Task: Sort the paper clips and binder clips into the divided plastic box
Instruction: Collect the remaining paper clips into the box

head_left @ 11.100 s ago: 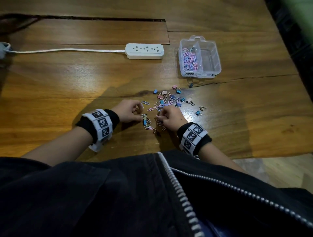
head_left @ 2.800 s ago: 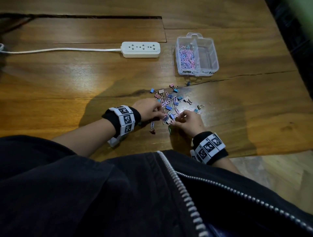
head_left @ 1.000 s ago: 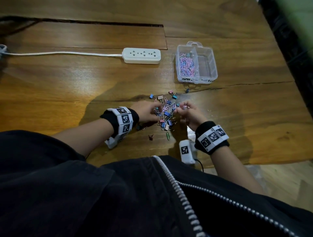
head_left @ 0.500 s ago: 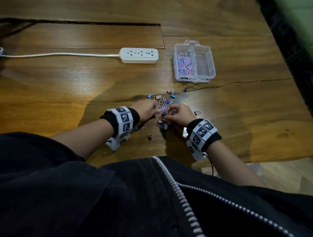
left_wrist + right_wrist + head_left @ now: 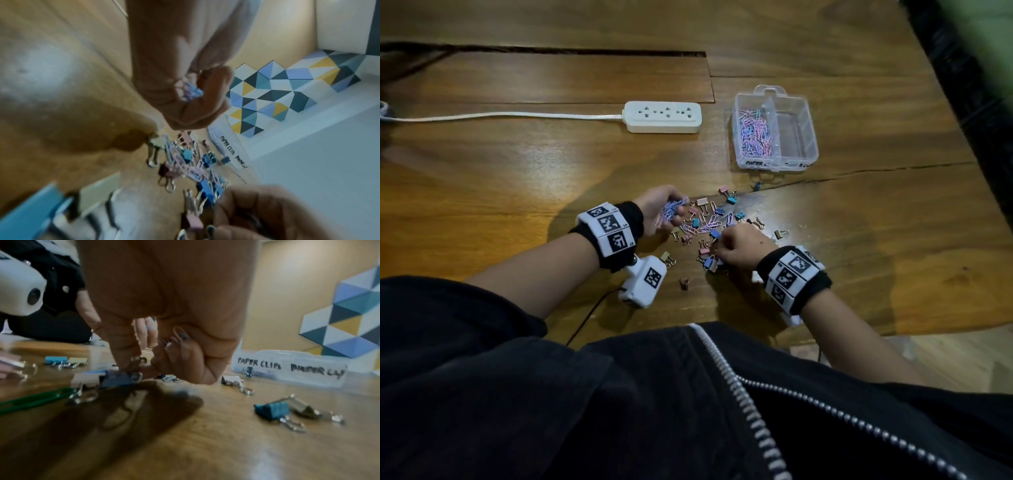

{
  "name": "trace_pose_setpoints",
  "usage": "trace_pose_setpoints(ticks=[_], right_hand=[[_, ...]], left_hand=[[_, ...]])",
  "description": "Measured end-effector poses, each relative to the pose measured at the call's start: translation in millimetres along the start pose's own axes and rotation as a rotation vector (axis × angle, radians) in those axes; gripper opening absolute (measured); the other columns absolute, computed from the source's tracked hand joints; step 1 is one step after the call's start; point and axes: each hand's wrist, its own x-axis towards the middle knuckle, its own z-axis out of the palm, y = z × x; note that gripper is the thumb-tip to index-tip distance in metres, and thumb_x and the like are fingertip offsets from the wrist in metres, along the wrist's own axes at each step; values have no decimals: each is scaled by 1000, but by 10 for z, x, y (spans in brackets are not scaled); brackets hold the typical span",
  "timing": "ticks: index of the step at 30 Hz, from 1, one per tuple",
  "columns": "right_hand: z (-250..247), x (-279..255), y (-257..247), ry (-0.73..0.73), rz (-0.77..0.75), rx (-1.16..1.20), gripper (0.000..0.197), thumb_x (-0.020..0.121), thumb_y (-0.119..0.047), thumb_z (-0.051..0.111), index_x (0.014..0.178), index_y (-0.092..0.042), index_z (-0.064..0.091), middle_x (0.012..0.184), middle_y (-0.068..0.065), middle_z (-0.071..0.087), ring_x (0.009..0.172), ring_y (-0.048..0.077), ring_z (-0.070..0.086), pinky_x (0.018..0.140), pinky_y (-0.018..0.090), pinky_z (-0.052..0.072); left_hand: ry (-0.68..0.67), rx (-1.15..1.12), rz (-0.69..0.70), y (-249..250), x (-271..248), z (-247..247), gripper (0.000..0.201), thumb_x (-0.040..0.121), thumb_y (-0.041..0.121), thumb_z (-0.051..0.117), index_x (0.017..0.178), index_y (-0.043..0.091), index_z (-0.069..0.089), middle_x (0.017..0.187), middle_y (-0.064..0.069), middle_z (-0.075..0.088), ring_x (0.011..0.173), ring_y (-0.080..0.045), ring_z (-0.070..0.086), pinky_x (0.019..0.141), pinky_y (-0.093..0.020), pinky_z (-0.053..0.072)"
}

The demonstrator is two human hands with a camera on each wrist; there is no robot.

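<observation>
A: Your left hand [image 5: 657,214] is sitting just left of the frame's centre in the head view, palm turned up, fingers curled round a bunch of paper clips [image 5: 671,210] in pink and blue. The left wrist view is showing the same bunch [image 5: 190,91] poking out of the closed fist.

B: And your right hand [image 5: 739,248] is working a little lower and to the right, knuckles up, fingertips down at the near edge of the loose pile [image 5: 709,222]. From the right wrist view, your thumb and forefinger are pinching the wire handle of a blue binder clip [image 5: 119,378] that is lying on the wooden table [image 5: 517,171]. A paper clip is also tucked under the curled fingers, though blur is hiding how many.

A: The divided plastic box [image 5: 774,128] is standing in the upper right of the head view, well apart from both hands. Its left compartment is holding a heap of pink and blue paper clips; I cannot tell whether anything is lying in the right one.

B: The labels on its near wall are reading "PAPER CLIPS" on the left and a cut-off "BINDER" on the right.

A: A white power strip [image 5: 662,116] is lying to the left of the box, its cord running off towards the left edge.
</observation>
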Motion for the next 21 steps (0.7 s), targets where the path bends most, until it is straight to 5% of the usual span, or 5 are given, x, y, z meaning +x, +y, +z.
trace_pose_setpoints(ticks=[7,12,14,17,21], right_hand=[[-410,-6,180,159,77,1216,21,89,4,46,74,-10,52,64,4,52,36,0,46,35,12,35],[-936,188,347,302,182,1439,23,93,4,36,83,-5,55,53,2,51,32,3,44,35,15,38],[-1080,296,406,353,254,1474,20,93,-2,39,78,-5,51,46,0,50,32,6,43,33,15,37],[-1251,444,481,374,286,1449,17,92,-2,44,76,-5,47,61,4,44,44,10,42,35,15,38],[-1399,642,485,380,244,1509,17,93,0,40,77,-5,45,64,5,42,55,14,43,50,22,48]], left_hand=[[-38,-153,-58,443,85,107,25,98,19,35,84,6,51,61,-3,54,38,-10,56,36,-16,47],[-87,-245,28,1103,286,664,31,98,26,34,93,0,51,76,-10,51,65,-19,55,50,-29,56],[-68,-166,67,1277,386,860,41,96,34,34,115,-1,46,92,-15,53,79,-22,55,64,-31,57],[-65,-76,117,1404,543,1061,70,93,52,31,146,9,17,149,-16,27,116,-25,51,105,-40,38],[-73,-17,184,1397,665,1154,81,89,65,15,148,9,10,156,-14,-4,145,-31,1,117,-52,4]])
